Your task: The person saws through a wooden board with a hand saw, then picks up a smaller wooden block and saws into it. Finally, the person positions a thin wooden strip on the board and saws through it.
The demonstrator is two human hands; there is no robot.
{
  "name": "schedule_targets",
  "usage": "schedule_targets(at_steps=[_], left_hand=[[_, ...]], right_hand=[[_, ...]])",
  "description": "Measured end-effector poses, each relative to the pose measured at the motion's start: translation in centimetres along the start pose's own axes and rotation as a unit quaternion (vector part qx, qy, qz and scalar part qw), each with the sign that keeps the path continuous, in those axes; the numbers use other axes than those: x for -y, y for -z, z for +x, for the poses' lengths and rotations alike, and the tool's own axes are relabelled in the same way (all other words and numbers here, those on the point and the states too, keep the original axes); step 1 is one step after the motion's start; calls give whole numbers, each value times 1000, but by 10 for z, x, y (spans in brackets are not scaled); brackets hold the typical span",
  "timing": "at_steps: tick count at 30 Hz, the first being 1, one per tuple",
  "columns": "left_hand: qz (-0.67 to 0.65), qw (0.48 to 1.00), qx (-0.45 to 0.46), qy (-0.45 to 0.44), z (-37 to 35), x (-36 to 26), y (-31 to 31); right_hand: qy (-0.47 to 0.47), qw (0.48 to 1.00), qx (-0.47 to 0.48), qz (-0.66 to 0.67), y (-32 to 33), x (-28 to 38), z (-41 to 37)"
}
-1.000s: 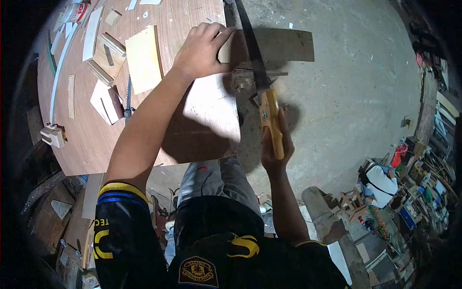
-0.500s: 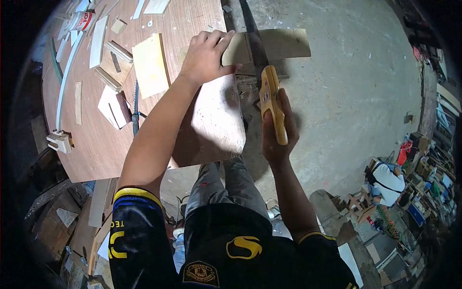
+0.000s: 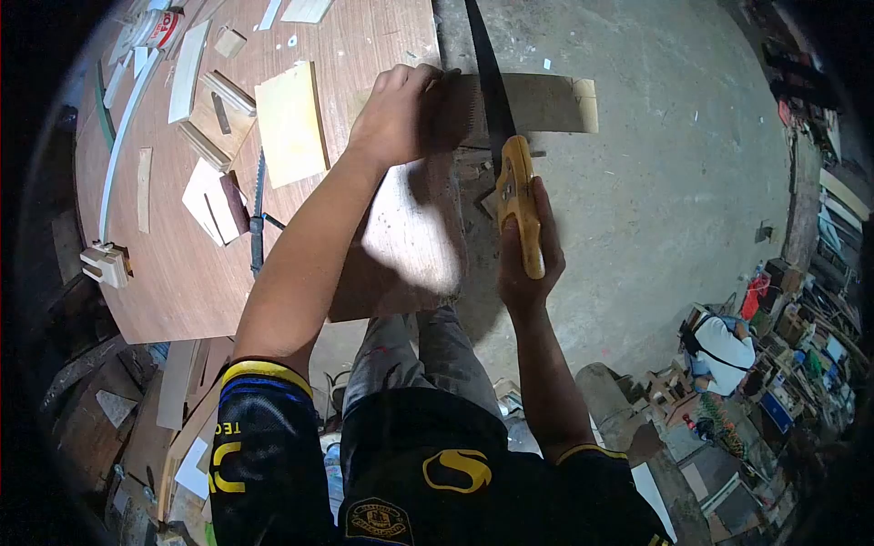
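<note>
Gripping one saw (image 3: 492,86), right hand (image 3: 527,273), fingers curled round one handle (image 3: 519,177), left hand (image 3: 396,118) on one board (image 3: 542,102), shadowed fingers' grip unclear

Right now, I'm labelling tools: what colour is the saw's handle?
Saw handle: yellow-orange, best in head view.

A red-labelled container (image 3: 165,27) lies near the tabletop's far left corner, a wooden clamp-like block (image 3: 106,264) sits at its left edge, and another person (image 3: 722,350) in a light top is at right, beside cluttered scraps (image 3: 810,355).
</note>
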State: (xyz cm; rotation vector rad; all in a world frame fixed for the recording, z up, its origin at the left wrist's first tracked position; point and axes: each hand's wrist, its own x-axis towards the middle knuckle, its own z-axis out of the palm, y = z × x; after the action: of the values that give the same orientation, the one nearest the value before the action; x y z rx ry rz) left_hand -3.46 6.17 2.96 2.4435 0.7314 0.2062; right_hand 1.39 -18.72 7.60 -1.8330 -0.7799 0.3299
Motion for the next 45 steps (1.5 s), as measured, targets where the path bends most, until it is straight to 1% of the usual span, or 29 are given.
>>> schedule_targets(at_steps=[7,10,16,21,24,26,29,33,35,36,37,38,39,41,44,45], left_hand=[[-2,1000,-5,-6,0,3,-2],[8,1000,-8,-5,-1,2,-2],[5,1000,-18,-17,0,4,-2],[-25,998,-33,-38,0,10,-6],[-20,998,-41,-38,-1,11,-10],[-9,999,-25,-23,-1,6,-6],[23,999,-23,-22,-1,4,-5],[12,1000,-15,-16,-2,-2,-1],[53,998,-7,-43,-2,-7,4],[54,998,-6,-45,-1,-4,1],[90,995,-2,-54,2,0,-3],[125,990,2,-62,3,4,-7],[125,990,2,-61,2,4,-6],[137,986,7,-94,1,4,-4],[138,985,6,-101,2,3,-4],[137,985,7,-103,2,3,-5]], right_hand=[[-43,999,11,-23,-10,10,-6],[-25,1000,-8,-4,-18,16,-6],[-35,999,-13,-13,-21,21,-5],[-9,1000,-4,-30,-19,10,-10],[-21,999,5,-25,-17,13,-10],[-31,999,5,-12,-17,11,-9],[-8,999,14,-30,-16,7,-9],[-12,1000,10,-3,-13,7,-7],[-19,1000,6,7,-17,5,-6],[14,1000,-11,-9,-19,1,-6],[48,998,-28,-25,-21,-1,-6],[47,998,-28,-25,-22,-2,-7],[41,999,-27,-22,-23,-1,-8],[34,999,-25,-20,-22,-2,-9],[36,998,-24,-34,-20,-4,-11],[11,1000,-17,-18,-20,-2,-13]])
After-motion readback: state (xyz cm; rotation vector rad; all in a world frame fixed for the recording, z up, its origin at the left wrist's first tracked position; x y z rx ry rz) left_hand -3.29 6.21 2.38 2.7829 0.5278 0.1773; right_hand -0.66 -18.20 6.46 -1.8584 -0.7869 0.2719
